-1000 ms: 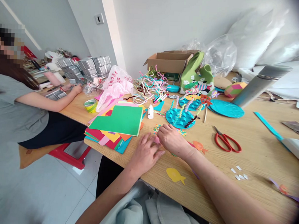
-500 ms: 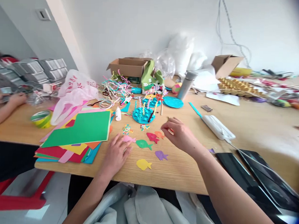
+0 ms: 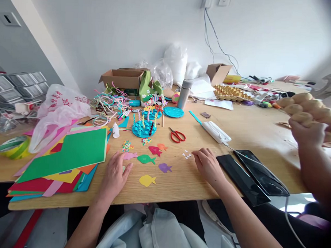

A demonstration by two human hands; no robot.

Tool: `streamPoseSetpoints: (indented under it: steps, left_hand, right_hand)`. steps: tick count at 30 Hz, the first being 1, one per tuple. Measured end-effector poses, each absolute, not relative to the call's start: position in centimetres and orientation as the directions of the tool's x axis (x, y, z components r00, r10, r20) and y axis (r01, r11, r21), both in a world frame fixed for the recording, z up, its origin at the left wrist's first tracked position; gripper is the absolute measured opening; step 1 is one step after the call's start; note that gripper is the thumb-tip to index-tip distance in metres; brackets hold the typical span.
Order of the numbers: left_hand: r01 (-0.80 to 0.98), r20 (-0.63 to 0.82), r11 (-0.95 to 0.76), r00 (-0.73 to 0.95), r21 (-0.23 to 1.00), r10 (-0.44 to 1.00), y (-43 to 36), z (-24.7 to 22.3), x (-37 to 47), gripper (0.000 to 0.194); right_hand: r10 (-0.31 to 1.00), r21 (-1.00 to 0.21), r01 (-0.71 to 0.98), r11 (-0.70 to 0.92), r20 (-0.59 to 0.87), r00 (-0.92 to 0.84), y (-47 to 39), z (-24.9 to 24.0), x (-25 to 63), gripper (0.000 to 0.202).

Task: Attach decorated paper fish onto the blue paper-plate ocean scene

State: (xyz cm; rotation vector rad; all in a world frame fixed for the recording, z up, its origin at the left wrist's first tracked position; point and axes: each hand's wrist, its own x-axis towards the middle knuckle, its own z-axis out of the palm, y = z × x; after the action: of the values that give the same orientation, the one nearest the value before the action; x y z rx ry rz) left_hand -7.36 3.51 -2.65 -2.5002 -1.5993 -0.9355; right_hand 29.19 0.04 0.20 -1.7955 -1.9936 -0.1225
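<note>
My left hand (image 3: 115, 175) lies on the table with fingers apart, its fingertips beside the pink paper fish (image 3: 130, 156). My right hand (image 3: 209, 166) rests on the wood, fingers loosely bent and apart, next to several tiny white paper pieces (image 3: 186, 154). Between my hands lie paper fish: green (image 3: 146, 159), purple (image 3: 165, 168), yellow (image 3: 147, 180), red (image 3: 155, 150) and orange (image 3: 162, 147). Beyond them, red-handled scissors (image 3: 177, 136) lie flat. Behind the fish stands a blue egg-carton disc (image 3: 143, 129) with fuzzy stems upright on it. Small coloured dots (image 3: 127, 146) lie in front of it.
Stacked coloured paper (image 3: 84, 146), yellow-green tape (image 3: 15, 146) and a white glue bottle (image 3: 116, 130) are at left. A white power strip (image 3: 216, 132) and dark phone-like slabs (image 3: 242, 178) lie at right. Another person's hand (image 3: 307, 134) holds an egg tray (image 3: 311, 108) there.
My right hand has moved right and down, uncovering the scissors and white pieces. My left hand stays near the pink fish. The view has turned right, and another person's hand with an egg tray now shows.
</note>
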Motion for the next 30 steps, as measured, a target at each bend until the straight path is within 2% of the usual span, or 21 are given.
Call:
streamPoseSetpoints:
  steps: [3,8,13,30]
  left_hand:
    - [0.834,0.51,-0.48,0.298,0.273,0.807,3.6,-2.9,-7.4,0.04]
    - [0.832,0.526,-0.495,0.311,0.252,0.792,3.7,-3.2,-7.7,0.037]
    - [0.823,0.537,-0.508,0.316,0.255,0.782,3.9,-3.5,-7.9,0.036]
    - [0.808,0.516,-0.476,0.26,0.346,0.816,3.8,-3.5,-7.8,0.041]
  right_hand:
    - [0.893,-0.223,0.963,0.15,0.449,-0.035,-0.4,-1.1,29.4,0.025]
    - [0.752,-0.24,0.957,0.159,0.658,0.04,-0.6,-2.4,29.6,0.019]
    - [0.777,-0.215,0.961,0.176,0.629,-0.002,-0.3,-2.6,29.5,0.017]
    - [0.789,-0.245,0.962,0.116,0.611,0.061,0.0,-2.5,29.6,0.011]
